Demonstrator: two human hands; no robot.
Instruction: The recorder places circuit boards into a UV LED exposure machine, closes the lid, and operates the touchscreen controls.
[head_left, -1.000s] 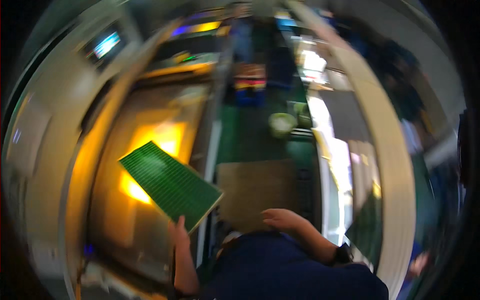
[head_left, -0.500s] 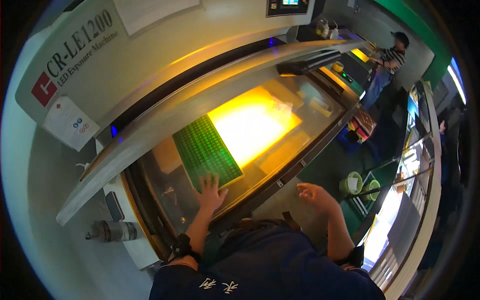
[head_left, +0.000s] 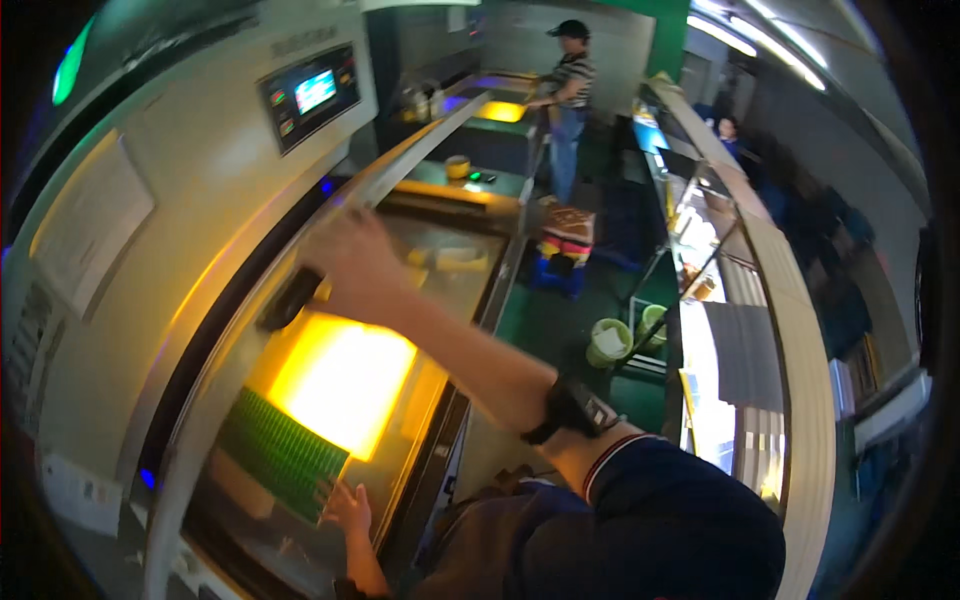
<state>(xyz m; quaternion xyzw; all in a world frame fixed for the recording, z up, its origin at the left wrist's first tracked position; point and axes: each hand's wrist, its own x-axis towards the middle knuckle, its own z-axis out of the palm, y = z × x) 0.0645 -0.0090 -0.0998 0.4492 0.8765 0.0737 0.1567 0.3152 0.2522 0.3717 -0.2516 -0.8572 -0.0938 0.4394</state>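
My left hand (head_left: pixel 348 508) lies with fingers spread at the near corner of a green patterned panel (head_left: pixel 285 450). The panel rests on the clear bed of the exposure machine (head_left: pixel 200 480), beside a bright yellow-lit area (head_left: pixel 345 375). My right arm stretches up across the bed. At its end my right hand (head_left: pixel 355 262), smeared by motion, is closed around the black handle (head_left: pixel 290 300) on the pale bar of the raised frame (head_left: pixel 205 395). Part of the handle is hidden behind the hand.
A control screen (head_left: pixel 316 92) is set in the machine's pale housing. Farther off, a person in a striped shirt (head_left: pixel 572 80) stands at another lit table. A stack of coloured items (head_left: pixel 567 240), green bins (head_left: pixel 609 342) and a long rack (head_left: pixel 740 350) line the right side.
The view has turned to the right. My right hand has gone from beside the bed up to the black handle on the frame. My left hand stays at the green panel's edge.
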